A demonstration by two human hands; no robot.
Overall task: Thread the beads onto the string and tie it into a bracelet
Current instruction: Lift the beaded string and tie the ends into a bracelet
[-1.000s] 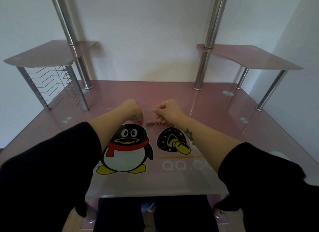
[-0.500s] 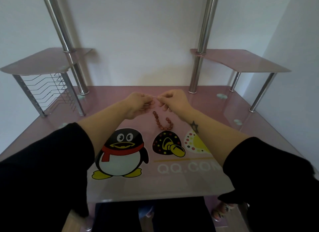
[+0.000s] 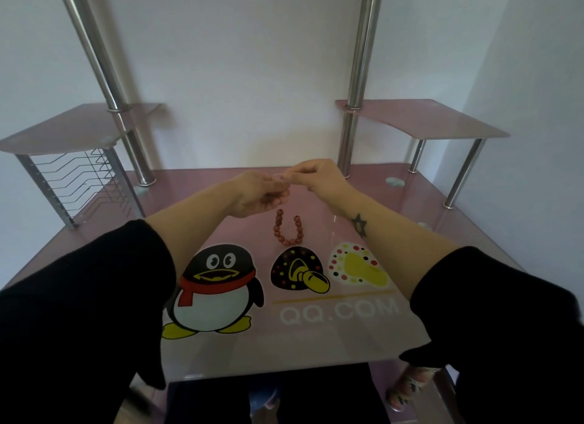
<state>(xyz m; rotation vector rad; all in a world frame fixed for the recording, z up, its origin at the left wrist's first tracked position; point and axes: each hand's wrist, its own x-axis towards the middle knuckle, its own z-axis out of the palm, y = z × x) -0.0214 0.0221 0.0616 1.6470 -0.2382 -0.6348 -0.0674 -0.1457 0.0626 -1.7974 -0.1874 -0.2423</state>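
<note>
A strand of reddish-brown beads [image 3: 287,231] is seen hanging in a U, its closed bend at the bottom and its two open ends pointing up toward the hands; the long axis runs up and down in the picture. The strand lies above the mushroom picture [image 3: 297,272] printed on the pink desk [image 3: 319,344], and whether its bend touches the desk cannot be told. About a dozen beads are strung; an exact count cannot be made. A thin clear string [image 3: 280,175] shows as a small arc above the beads, between the two hands. Both hands are raised above the beads, fingertips meeting. The left hand [image 3: 259,193] is turned palm inward, its grip pinched together on the string. The right hand [image 3: 317,177] is bent at the wrist, its thumb and forefinger likewise closed on the string. Both forearms are bare, with black sleeves pushed back. One penguin picture [image 3: 215,288] lies left of the mushroom.
</note>
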